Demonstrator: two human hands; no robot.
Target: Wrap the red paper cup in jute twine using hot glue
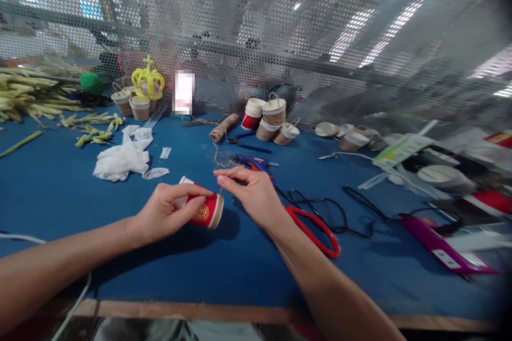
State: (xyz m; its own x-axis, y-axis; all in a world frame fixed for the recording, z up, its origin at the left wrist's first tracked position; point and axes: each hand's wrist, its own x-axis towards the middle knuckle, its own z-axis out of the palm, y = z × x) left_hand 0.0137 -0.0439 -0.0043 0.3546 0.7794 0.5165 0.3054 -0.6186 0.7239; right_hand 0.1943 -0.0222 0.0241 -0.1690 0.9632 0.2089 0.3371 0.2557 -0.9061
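My left hand is wrapped round a red paper cup with a gold emblem, tilted on its side above the table. Brown twine is wound in a band at the cup's right end. My right hand pinches the twine between thumb and fingers, just above that band. The strand appears to lead back toward a roll of twine lying farther off. Beyond my right hand lies a blue glue gun, partly hidden by the fingers.
Red-handled scissors lie right of my right forearm, near black cables and a purple power strip. White lace is at left. Twine-wrapped cups, pliers and a yellow crown stand or lie toward the perforated panel.
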